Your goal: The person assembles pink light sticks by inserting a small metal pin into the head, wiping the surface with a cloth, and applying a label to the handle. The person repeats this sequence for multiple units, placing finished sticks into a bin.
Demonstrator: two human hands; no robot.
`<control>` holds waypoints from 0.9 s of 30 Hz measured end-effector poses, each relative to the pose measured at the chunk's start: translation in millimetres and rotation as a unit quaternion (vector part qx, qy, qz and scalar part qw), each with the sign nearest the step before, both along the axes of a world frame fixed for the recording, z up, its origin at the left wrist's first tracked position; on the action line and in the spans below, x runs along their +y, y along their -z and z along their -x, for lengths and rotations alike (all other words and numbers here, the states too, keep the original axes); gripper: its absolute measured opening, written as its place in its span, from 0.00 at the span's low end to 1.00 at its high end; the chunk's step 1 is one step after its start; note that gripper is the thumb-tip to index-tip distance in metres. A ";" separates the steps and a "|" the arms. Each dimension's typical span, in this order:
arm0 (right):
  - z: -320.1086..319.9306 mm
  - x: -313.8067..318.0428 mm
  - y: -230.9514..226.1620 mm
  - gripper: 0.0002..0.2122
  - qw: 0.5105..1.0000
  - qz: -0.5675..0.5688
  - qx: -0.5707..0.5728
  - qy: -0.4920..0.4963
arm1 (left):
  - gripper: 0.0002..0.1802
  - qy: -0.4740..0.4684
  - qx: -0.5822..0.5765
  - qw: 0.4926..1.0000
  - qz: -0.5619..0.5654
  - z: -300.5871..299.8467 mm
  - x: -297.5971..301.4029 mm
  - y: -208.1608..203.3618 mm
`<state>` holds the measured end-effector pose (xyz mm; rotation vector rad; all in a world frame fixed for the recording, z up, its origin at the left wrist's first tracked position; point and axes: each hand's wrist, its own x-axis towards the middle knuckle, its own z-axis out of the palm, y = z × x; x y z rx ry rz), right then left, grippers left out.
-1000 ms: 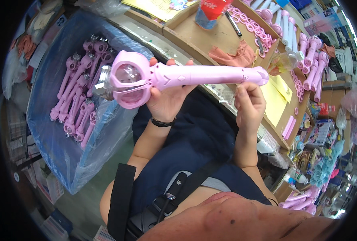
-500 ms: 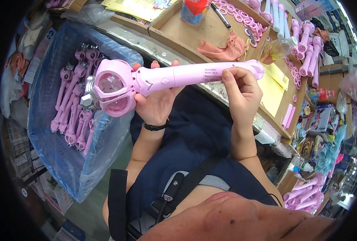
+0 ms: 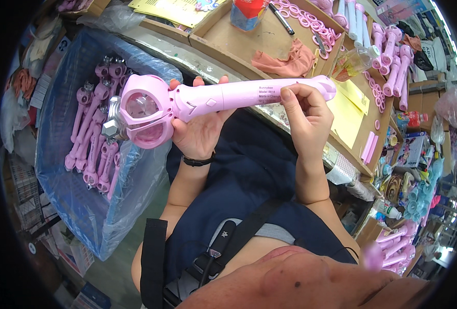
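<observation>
From my end of the feed: one pink wand (image 3: 228,97) in play, lying almost level across the middle of the frame, big ringed head to the left, handle running right. One silver fitting (image 3: 113,122) caps the head end. A few lines of dark print sit on the handle.

Two hands, both at the wand. Left hand (image 3: 200,138) is wrapped on it from below and behind, holding it just right of the head; three fingertips show over the top edge, thumb below. One black band (image 3: 197,161) on that wrist. Right hand (image 3: 312,121) has thumb and bent forefinger close together at the handle, near its right end; I can't tell whether they grip it or only touch.

Left of frame: one crate lined with blue plastic (image 3: 92,226), at least seven more wands (image 3: 92,167) piled inside; they overlap, so my count may run short.

Upper centre, on the bench (image 3: 190,60): one cardboard tray (image 3: 223,38) with one red-and-blue container (image 3: 248,14), one black marker (image 3: 282,19), one orange cloth (image 3: 286,60) and a heap of pink rings (image 3: 306,21), too many to count. Right of the cloth, one clear bottle (image 3: 356,62) lies tilted. Below that, yellow sheets (image 3: 346,123), one lone pink ring (image 3: 377,121), two short pink sticks (image 3: 369,148) side by side.
</observation>
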<state>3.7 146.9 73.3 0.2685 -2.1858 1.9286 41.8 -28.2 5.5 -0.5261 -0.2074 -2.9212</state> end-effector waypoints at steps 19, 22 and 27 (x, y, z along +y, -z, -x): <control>17.4 30.3 0.8 0.36 0.926 -0.330 0.099 0.157 | 0.41 -0.065 0.029 0.987 0.142 -0.1 -19.0 -0.2; 26.7 57.2 -5.2 0.34 0.902 -0.385 0.181 -0.073 | 0.48 -0.053 0.084 0.983 0.154 9.1 -38.0 -12.5; 18.1 39.9 17.8 0.18 0.939 -0.248 0.052 -0.233 | 0.43 -0.001 0.051 0.975 0.216 39.8 -44.0 -44.2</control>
